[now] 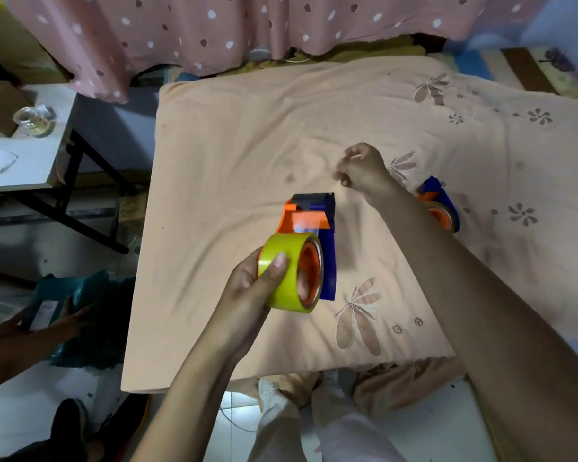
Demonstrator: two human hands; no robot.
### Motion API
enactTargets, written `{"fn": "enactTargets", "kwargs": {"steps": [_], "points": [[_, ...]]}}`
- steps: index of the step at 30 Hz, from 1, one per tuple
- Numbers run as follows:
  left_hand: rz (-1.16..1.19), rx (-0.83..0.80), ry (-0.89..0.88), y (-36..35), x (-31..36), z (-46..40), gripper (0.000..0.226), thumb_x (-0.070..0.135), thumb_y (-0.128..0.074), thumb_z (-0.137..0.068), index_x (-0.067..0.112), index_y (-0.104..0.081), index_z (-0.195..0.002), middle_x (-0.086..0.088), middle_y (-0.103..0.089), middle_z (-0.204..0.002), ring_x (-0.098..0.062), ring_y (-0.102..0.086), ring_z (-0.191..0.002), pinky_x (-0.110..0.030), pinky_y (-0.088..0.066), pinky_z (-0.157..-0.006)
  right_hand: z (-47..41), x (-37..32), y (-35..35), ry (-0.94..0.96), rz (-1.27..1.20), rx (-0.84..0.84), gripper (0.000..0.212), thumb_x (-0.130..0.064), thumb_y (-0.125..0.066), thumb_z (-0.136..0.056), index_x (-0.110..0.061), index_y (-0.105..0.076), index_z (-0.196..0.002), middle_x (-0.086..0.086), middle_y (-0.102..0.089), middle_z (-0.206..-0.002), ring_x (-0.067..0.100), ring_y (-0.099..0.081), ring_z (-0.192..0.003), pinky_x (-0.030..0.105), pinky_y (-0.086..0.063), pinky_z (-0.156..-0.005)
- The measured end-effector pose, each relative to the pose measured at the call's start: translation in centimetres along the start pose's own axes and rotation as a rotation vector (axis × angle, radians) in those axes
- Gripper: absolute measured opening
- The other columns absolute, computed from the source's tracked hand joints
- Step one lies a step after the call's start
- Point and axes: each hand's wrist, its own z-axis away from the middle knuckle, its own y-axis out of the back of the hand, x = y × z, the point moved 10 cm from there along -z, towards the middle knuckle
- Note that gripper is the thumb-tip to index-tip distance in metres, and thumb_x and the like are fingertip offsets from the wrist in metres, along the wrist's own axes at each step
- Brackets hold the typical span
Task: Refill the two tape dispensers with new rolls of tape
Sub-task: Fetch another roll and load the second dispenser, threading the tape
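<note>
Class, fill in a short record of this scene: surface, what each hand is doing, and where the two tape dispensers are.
surface: peach floral cloth
left hand: grips yellow tape roll seated on near dispenser
right hand: raised above the cloth, fingers pinched; whether it holds tape cannot be told
far dispenser: lies on cloth, partly behind right forearm

Tape roll [289, 271] on dispenser [309, 221] in left hand [247, 295], second dispenser [442, 208] right, behind right forearm.
</note>
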Motion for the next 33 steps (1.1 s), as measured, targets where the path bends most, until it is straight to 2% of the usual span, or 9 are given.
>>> {"fn": "enactTargets", "kwargs": {"steps": [2, 4, 6, 10, 14, 18, 23, 27, 33], "points": [[0.064, 0.061, -0.016, 1.4, 0.5, -0.2, 0.042, 0.054, -0.070, -0.074, 0.015, -0.065, -0.087, 0.002, -0.065, -0.069, -0.008, -0.059, -0.064, -0.019, -0.048, -0.061, 1.0, 2.5, -0.9, -0.130, -0.201, -0.078, 0.028, 0.013, -0.048, -0.086, -0.014, -0.043, -0.085, 0.012, -0.053, -0.070, 0.013, -0.056, -0.048, 0.020, -0.033, -0.043], [0.108, 0.093, -0.014, 2.7, 0.8, -0.2, 0.045, 0.061, -0.070, -0.067, 0.018, -0.068, -0.079, 0.004, -0.060, -0.061, -0.008, -0.055, -0.058, -0.018, -0.047, -0.057, 1.8, 3.8, -1.1, -0.183, -0.343, -0.102, 0.026, 0.016, -0.049, -0.087, -0.010, -0.047, -0.084, 0.013, -0.051, -0.071, 0.013, -0.057, -0.046, 0.018, -0.031, -0.042], [0.078, 0.063, 0.012, 3.0, 0.5, 0.2, 0.045, 0.063, -0.067, -0.069, 0.019, -0.068, -0.074, 0.004, -0.058, -0.058, -0.008, -0.052, -0.055, -0.018, -0.045, -0.055, 1.7, 3.7, 0.0, -0.165, -0.422, -0.030, 0.029, 0.020, -0.046, -0.085, -0.008, -0.050, -0.076, 0.010, -0.050, -0.070, 0.011, -0.060, -0.040, 0.015, -0.030, -0.038], [0.039, 0.033, 0.085, 2.5, -1.4, 1.3, 0.052, 0.064, -0.069, -0.069, 0.014, -0.068, -0.085, 0.003, -0.059, -0.061, -0.010, -0.053, -0.058, -0.020, -0.045, -0.058, 0.6, 1.5, 1.8, -0.067, -0.277, 0.104, 0.033, 0.022, -0.043, -0.078, -0.009, -0.054, -0.074, 0.009, -0.050, -0.067, 0.014, -0.058, -0.037, 0.016, -0.032, -0.039], [0.065, 0.017, 0.063, 2.4, -0.9, 1.6, 0.057, 0.061, -0.069, -0.071, 0.008, -0.065, -0.090, -0.002, -0.056, -0.056, -0.013, -0.051, -0.054, -0.021, -0.045, -0.055, -0.1, 0.9, 3.2, -0.026, -0.178, 0.190, 0.035, 0.019, -0.042, -0.076, -0.011, -0.059, -0.068, 0.011, -0.053, -0.065, 0.015, -0.059, -0.042, 0.019, -0.034, -0.043], [0.076, 0.013, 0.058, 2.9, -0.4, 1.9, 0.059, 0.062, -0.070, -0.069, 0.008, -0.065, -0.090, -0.002, -0.056, -0.056, -0.013, -0.051, -0.054, -0.022, -0.046, -0.055, -0.4, 1.5, 3.5, -0.068, -0.188, 0.182, 0.037, 0.020, -0.041, -0.079, -0.010, -0.061, -0.068, 0.007, -0.054, -0.067, 0.012, -0.058, -0.040, 0.017, -0.036, -0.044], [0.128, 0.123, 0.013, 4.0, 0.1, 1.4, 0.063, 0.068, -0.072, -0.062, 0.008, -0.063, -0.080, 0.002, -0.053, -0.050, -0.010, -0.048, -0.048, -0.019, -0.043, -0.052, 0.9, 2.0, 1.4, -0.063, -0.263, 0.011, 0.036, 0.019, -0.038, -0.085, -0.009, -0.058, -0.076, 0.006, -0.059, -0.082, 0.005, -0.056, -0.042, 0.015, -0.032, -0.044], [0.341, 0.213, -0.039, 6.3, 1.2, 0.5, 0.044, 0.064, -0.075, -0.056, 0.022, -0.070, -0.069, 0.009, -0.046, -0.044, -0.003, -0.043, -0.042, -0.016, -0.042, -0.050, 4.1, 4.0, -0.9, -0.129, -0.448, -0.184, 0.032, 0.018, -0.038, -0.089, -0.006, -0.058, -0.082, 0.009, -0.062, -0.084, 0.005, -0.062, -0.050, 0.012, -0.031, -0.045], [0.476, 0.266, -0.060, 7.2, 2.5, -0.5, 0.046, 0.057, -0.070, -0.061, 0.017, -0.052, -0.078, 0.011, -0.043, -0.043, -0.002, -0.040, -0.041, -0.015, -0.042, -0.050, 7.3, 6.0, -3.9, -0.293, -0.708, -0.210, 0.033, 0.018, -0.038, -0.088, -0.001, -0.064, -0.084, 0.007, -0.067, -0.071, 0.010, -0.058, -0.061, 0.012, -0.036, -0.045]]}}
